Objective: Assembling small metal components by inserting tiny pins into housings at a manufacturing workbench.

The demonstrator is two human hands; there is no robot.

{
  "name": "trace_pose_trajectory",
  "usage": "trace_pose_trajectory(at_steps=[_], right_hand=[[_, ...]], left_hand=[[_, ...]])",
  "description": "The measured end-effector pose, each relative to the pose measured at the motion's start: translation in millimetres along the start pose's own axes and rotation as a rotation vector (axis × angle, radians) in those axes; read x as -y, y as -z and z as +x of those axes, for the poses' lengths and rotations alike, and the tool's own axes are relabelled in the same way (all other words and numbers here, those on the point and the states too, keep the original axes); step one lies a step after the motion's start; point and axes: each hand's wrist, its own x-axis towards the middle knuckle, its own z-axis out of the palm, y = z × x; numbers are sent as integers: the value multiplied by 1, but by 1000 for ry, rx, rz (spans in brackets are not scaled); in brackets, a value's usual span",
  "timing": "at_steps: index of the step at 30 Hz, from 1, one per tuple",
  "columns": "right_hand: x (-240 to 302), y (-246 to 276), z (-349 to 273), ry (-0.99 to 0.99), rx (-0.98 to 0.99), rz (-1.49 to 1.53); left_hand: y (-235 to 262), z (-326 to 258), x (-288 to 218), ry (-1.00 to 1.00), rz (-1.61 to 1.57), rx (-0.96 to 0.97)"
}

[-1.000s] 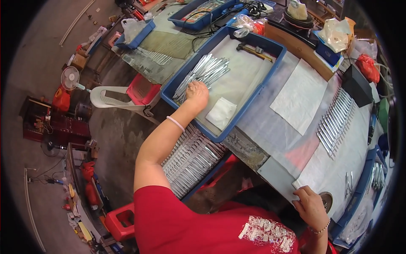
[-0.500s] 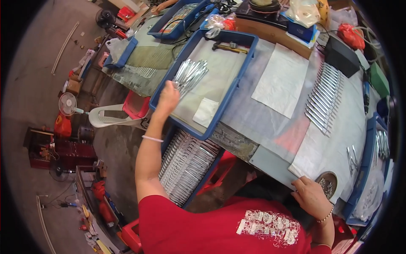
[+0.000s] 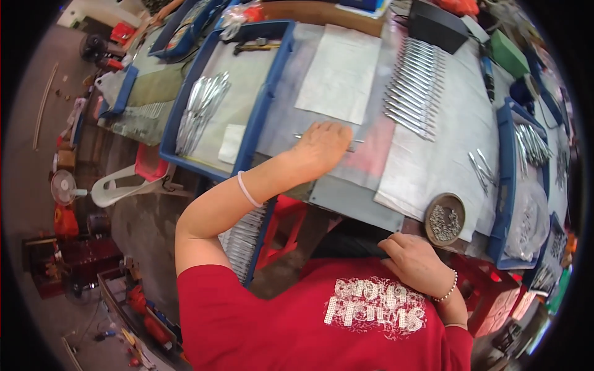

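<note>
My left hand is closed around a slim shiny metal piece, whose ends stick out on both sides. It is over the plastic-covered table, below a white sheet. My right hand hovers by the table's near edge, its fingers loosely bent and a little apart, with nothing seen in them. Beside it stands a round bowl of small metal parts. At the left, a blue tray holds a loose pile of similar metal pieces, a hammer and a folded white cloth.
A neat row of metal pieces lies on white cloth, below a black box. At the right, another blue bin holds metal pieces and a plastic bag. Under the table are a filled crate and a red stool.
My left hand has left the pile in the blue tray and moved right over the table with a metal piece. My right hand has drawn back from the table edge. The view has shifted right.
</note>
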Motion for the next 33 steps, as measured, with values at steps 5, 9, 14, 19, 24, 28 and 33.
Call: trace_pose_trajectory(at_steps=[5,9,14,19,24,28,33], right_hand=[[-9,-3,-32,-113,-87,82],[-13,-10,-36,-89,-111,122],[-13,-15,-34,-17,-137,118],[-22,-17,-23,2,-225,545],[-26,-34,0,-35,-318,1867],[-33,-39,-3,57,-643,2057],[-42,-36,-13,18,-869,2027]], left_hand=[[-22,5,6,29,47,201],[-20,5,-2,69,28,300],[13,16,-19,65,14,313],[57,5,-73,163,-894,-250],[16,7,-151,-11,-1898,-644],[-16,9,-185,132,-2190,-652],[-29,7,-193,141,-2181,-459]])
